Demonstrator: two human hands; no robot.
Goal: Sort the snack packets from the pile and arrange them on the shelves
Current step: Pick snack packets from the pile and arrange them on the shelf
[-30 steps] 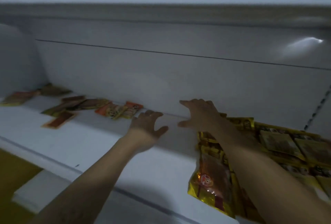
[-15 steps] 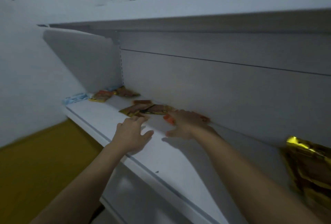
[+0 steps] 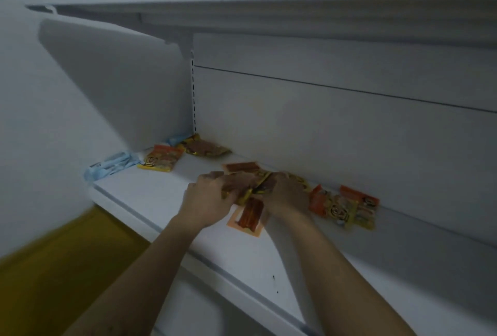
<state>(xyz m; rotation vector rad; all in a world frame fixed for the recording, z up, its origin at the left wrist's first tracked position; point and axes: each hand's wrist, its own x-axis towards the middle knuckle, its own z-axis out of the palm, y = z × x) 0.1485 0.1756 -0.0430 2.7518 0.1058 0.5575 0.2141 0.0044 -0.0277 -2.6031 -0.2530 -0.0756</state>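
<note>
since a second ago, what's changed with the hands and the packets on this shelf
Both hands moved left along the shelf, away from the gold packet pile, which is now out of view. They were open and flat; now the left hand and right hand close together on the brown-and-yellow packets. The orange packets lie as before.

Shelf [image 3: 161, 201] front strip is bare left of the left hand [image 3: 208, 201], and the right stretch past the orange packets [image 3: 347, 208] is open. Back edge is cluttered: brown packet [image 3: 205, 148], blue packets [image 3: 111, 165] at the left end. Upper shelf [image 3: 269, 17] overhangs, limiting headroom.
</note>
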